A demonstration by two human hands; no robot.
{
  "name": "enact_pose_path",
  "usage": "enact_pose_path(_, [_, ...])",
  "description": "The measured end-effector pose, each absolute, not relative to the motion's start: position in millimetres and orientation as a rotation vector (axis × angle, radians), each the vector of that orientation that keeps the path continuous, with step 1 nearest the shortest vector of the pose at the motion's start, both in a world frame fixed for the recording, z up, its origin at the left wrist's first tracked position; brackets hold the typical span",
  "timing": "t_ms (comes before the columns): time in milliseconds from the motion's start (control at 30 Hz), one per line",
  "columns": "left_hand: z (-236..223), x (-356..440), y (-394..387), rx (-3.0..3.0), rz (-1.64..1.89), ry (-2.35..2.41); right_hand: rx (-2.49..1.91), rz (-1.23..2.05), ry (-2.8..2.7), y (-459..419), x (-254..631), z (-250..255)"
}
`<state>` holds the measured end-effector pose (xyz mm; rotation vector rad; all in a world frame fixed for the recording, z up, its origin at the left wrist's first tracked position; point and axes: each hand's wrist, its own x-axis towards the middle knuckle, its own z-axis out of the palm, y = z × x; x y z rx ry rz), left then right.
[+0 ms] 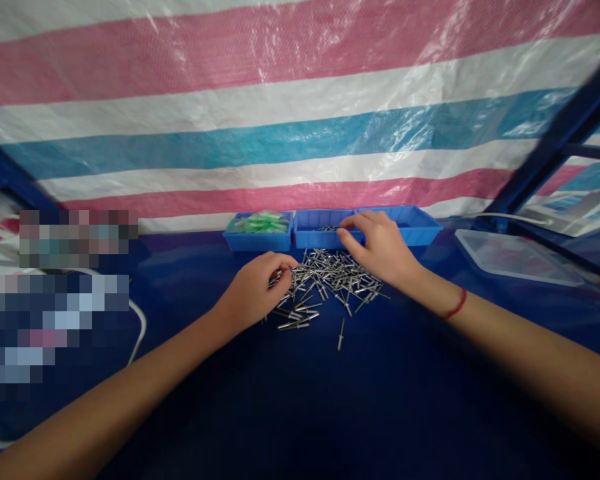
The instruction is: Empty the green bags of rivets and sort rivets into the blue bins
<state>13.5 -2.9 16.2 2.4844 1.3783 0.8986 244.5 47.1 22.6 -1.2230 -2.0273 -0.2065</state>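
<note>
A pile of shiny silver pop rivets [337, 270] sits on the dark blue tabletop [340, 413], right in front of three blue bins. One rivet [341, 335] lies by itself, nearer the person. The left hand [255, 287] is at the left side of the pile. Its fingers curl in, but I can't tell if its grip is pinching a rivet. The right hand [380, 247] is at the middle bin [317, 240], which has a few rivets inside. Its fingers are bent, and I can't tell if that grip pinches anything. The left bin [257, 243] holds green pieces [263, 222].
</note>
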Motion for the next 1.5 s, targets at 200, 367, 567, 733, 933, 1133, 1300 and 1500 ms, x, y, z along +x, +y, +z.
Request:
enact_pose_path(200, [12, 1, 2, 2.603, 0.749, 1.32, -1.113, -0.036, -2.099, 11, 245, 8])
enact_pose_path(367, [11, 1, -6, 2.692, 0.717, 1.254, -1.079, -0.015, -2.115, 8, 248, -2])
enact_pose_path(567, [7, 18, -8, 2.791, 0.643, 1.214, -1.103, 0.014, -2.041, 8, 246, -10])
enact_pose_path(733, [10, 39, 10, 2.936, 0.547, 1.117, -1.073, -0.024, -2.049, 10, 245, -13])
enact_pose_path(933, [26, 62, 24, 3.257, 0.211, 1.038, -1.107, 0.02, -2.018, 9, 247, -12])
enact_pose_path(1133, [34, 61, 21, 3.265, 0.079, 1.072, -1.084, 0.03, -2.028, 9, 246, -13])
enact_pose_path(1300, [34, 61, 16, 3.322, 0.027, 1.061, -1.093, 0.051, -2.019, 9, 246, -12])
enact_pose_path(1500, [22, 55, 11, 3.411, 0.231, 1.038, -1.089, 0.047, -2.024, 10, 247, -13])
